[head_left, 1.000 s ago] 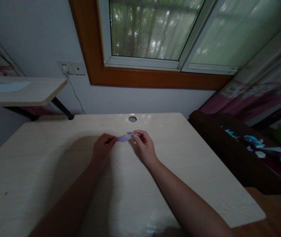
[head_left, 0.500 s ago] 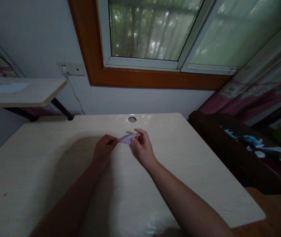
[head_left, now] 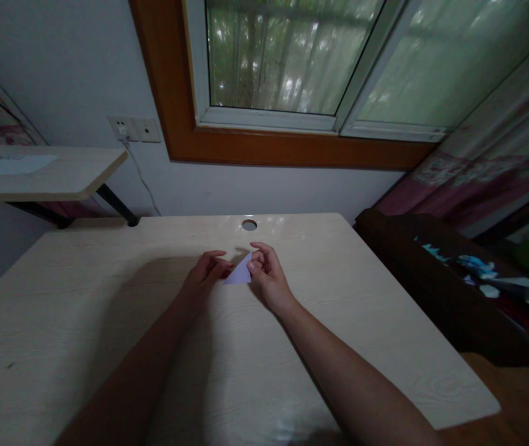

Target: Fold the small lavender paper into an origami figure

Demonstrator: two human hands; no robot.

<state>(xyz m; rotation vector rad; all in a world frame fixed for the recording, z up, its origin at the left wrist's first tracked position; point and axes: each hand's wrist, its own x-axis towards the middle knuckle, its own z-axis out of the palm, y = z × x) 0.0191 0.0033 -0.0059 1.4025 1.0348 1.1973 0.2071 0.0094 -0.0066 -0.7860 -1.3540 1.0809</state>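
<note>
A small pale purple piece of folded paper (head_left: 240,274) stands as a triangle between my two hands above the light wooden desk (head_left: 106,322). My right hand (head_left: 267,275) pinches its upper right corner with thumb and fingertips. My left hand (head_left: 205,275) sits just left of the paper, fingers partly stretched out, with fingertips at its lower left edge. Whether the left fingers grip the paper or only touch it is unclear. Both forearms reach in from the bottom of the view.
A round cable hole (head_left: 249,225) lies in the desk near its far edge. A raised shelf (head_left: 46,176) stands at the left, a wall socket (head_left: 134,129) with a cord behind it. A dark wooden bed frame (head_left: 432,279) with bedding borders the desk's right side.
The paper has turned from a flat narrow strip held at both ends into an upright triangle. My left hand's fingers have loosened and stretched out; my right hand keeps its pinch.
</note>
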